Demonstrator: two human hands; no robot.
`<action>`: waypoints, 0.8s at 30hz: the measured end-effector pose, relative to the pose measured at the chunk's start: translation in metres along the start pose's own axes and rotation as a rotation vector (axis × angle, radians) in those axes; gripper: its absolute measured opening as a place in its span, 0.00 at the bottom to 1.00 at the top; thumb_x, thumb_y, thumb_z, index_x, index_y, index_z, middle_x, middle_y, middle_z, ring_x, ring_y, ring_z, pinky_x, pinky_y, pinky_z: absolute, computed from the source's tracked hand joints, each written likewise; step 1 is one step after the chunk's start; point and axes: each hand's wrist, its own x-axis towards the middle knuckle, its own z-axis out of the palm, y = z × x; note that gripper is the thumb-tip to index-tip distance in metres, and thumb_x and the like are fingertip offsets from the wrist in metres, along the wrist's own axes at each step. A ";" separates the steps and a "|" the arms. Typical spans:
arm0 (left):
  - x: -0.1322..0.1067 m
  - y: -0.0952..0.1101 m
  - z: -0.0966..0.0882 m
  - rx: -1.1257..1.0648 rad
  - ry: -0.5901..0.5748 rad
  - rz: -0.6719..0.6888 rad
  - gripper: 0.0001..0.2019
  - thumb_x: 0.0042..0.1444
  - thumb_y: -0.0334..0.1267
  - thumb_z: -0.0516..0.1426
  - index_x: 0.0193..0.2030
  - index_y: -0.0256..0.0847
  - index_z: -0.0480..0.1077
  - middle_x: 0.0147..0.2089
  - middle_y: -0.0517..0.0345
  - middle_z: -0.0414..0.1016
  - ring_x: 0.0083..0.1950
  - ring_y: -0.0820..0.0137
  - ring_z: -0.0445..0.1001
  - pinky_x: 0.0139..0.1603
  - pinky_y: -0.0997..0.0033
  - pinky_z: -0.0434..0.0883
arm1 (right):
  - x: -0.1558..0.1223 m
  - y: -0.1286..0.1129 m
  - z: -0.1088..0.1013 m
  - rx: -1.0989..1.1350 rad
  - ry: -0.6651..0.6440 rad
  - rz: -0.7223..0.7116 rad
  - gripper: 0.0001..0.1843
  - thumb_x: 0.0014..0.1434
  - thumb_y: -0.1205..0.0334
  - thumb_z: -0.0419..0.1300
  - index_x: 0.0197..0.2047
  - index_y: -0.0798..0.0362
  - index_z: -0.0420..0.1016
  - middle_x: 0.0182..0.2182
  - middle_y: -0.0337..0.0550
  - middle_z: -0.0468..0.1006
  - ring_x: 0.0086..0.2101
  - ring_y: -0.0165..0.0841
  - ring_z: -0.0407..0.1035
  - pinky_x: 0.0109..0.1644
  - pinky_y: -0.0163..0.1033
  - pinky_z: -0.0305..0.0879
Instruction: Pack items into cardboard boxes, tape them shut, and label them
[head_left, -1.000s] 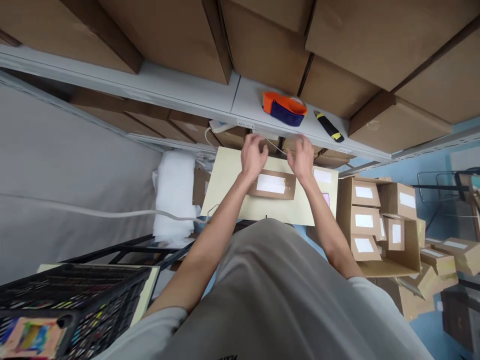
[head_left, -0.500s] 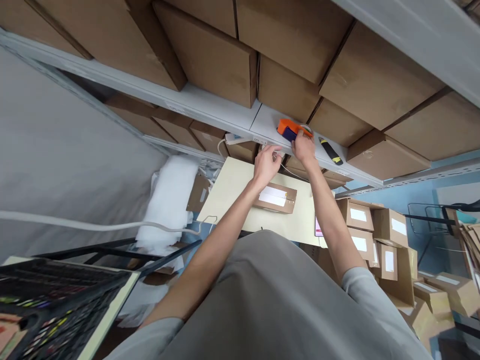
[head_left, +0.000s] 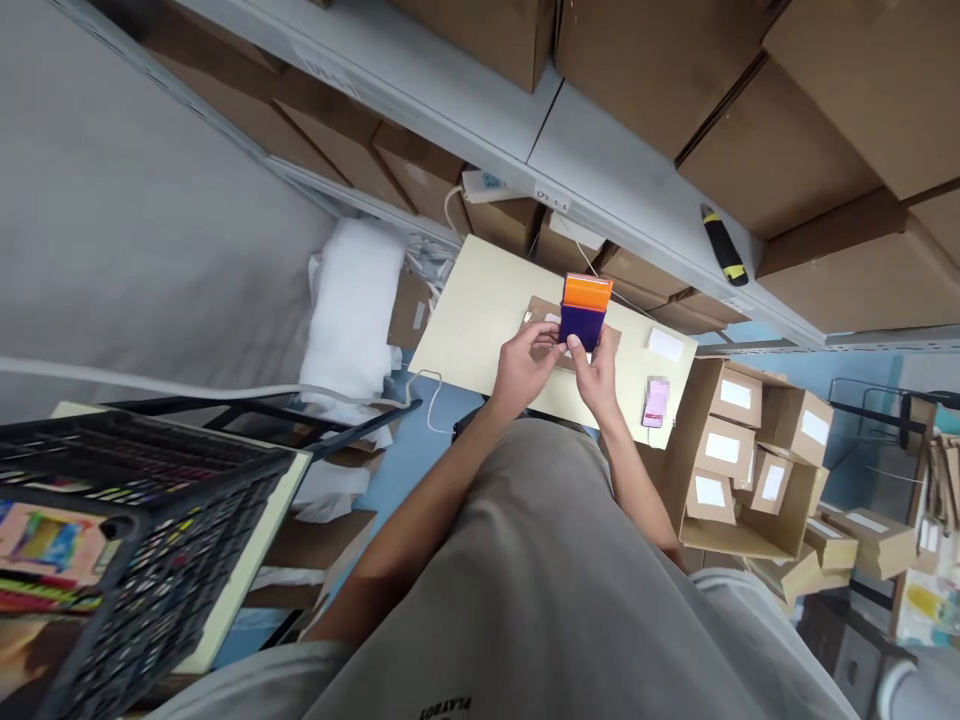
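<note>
An orange and dark purple tape dispenser point(head_left: 583, 318) is held upright over the table. My right hand point(head_left: 598, 380) grips its lower end, the thumb on the near face and the other fingers mostly hidden behind. My left hand point(head_left: 521, 368) is closed at its lower left edge, thumb and fingertips against it. Below the dispenser, a small cardboard box point(head_left: 537, 308) lies on the pale yellow table point(head_left: 471, 300), largely covered by my hands and the dispenser.
A yellow and black utility knife point(head_left: 724, 245) lies on the shelf point(head_left: 607, 135) above the table. A phone point(head_left: 655, 402) and a white label point(head_left: 665, 345) are on the table's right side. Beside it stands a large carton point(head_left: 765, 540) of labelled boxes. White wrap point(head_left: 352, 310) stands at left.
The tape dispenser has come off the shelf in my right hand, down over the table. My left hand has moved down from the shelf edge to it. The view has shifted.
</note>
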 end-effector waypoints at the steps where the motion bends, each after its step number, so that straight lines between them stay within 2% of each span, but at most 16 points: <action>1: -0.004 -0.001 -0.004 0.001 -0.033 -0.021 0.11 0.67 0.42 0.66 0.53 0.43 0.79 0.51 0.51 0.88 0.50 0.64 0.88 0.60 0.60 0.86 | -0.005 -0.002 0.001 -0.010 -0.006 0.019 0.32 0.73 0.28 0.61 0.60 0.47 0.71 0.50 0.47 0.82 0.50 0.41 0.78 0.60 0.49 0.78; 5: -0.008 0.004 -0.019 0.043 -0.132 -0.036 0.11 0.68 0.46 0.65 0.52 0.43 0.80 0.53 0.51 0.88 0.52 0.62 0.88 0.61 0.58 0.86 | -0.011 -0.010 -0.004 -0.038 -0.065 0.032 0.35 0.71 0.26 0.63 0.61 0.48 0.75 0.51 0.49 0.84 0.52 0.43 0.79 0.61 0.51 0.79; 10: -0.009 0.015 -0.027 0.151 -0.182 0.028 0.10 0.69 0.46 0.65 0.50 0.45 0.80 0.51 0.52 0.87 0.50 0.63 0.87 0.60 0.59 0.86 | -0.007 -0.011 -0.011 -0.020 -0.135 0.032 0.36 0.70 0.23 0.63 0.57 0.48 0.79 0.51 0.49 0.88 0.51 0.44 0.83 0.61 0.51 0.81; 12: -0.008 0.021 -0.031 0.186 -0.156 0.087 0.12 0.70 0.45 0.65 0.55 0.45 0.80 0.53 0.50 0.85 0.51 0.63 0.86 0.59 0.59 0.86 | -0.008 -0.011 -0.013 -0.032 -0.137 0.021 0.37 0.70 0.23 0.63 0.59 0.49 0.79 0.52 0.51 0.88 0.53 0.44 0.83 0.61 0.51 0.82; 14: -0.004 0.031 -0.037 0.211 -0.090 0.153 0.17 0.71 0.45 0.64 0.64 0.45 0.78 0.60 0.47 0.82 0.54 0.62 0.85 0.60 0.59 0.86 | -0.011 -0.012 -0.017 -0.064 -0.131 0.003 0.37 0.72 0.24 0.62 0.63 0.48 0.78 0.55 0.52 0.87 0.54 0.45 0.83 0.61 0.51 0.82; 17: 0.005 0.054 -0.050 0.260 -0.042 0.243 0.23 0.73 0.50 0.63 0.70 0.47 0.75 0.66 0.45 0.79 0.60 0.60 0.83 0.61 0.57 0.85 | -0.020 -0.014 -0.025 -0.138 -0.130 -0.032 0.33 0.74 0.29 0.63 0.65 0.48 0.77 0.55 0.52 0.87 0.52 0.45 0.83 0.60 0.51 0.82; 20: 0.014 0.079 -0.058 0.369 -0.090 0.338 0.21 0.73 0.56 0.65 0.65 0.49 0.80 0.62 0.48 0.82 0.63 0.56 0.81 0.64 0.51 0.83 | -0.029 -0.016 -0.034 -0.219 -0.135 -0.081 0.26 0.77 0.36 0.64 0.62 0.48 0.78 0.52 0.52 0.87 0.51 0.46 0.82 0.59 0.53 0.81; 24: 0.016 0.098 -0.060 0.472 -0.114 0.504 0.14 0.76 0.55 0.64 0.57 0.52 0.83 0.55 0.53 0.86 0.58 0.57 0.82 0.67 0.44 0.80 | -0.037 -0.019 -0.045 -0.340 -0.128 -0.144 0.17 0.78 0.44 0.64 0.60 0.46 0.77 0.53 0.52 0.86 0.52 0.47 0.80 0.59 0.54 0.81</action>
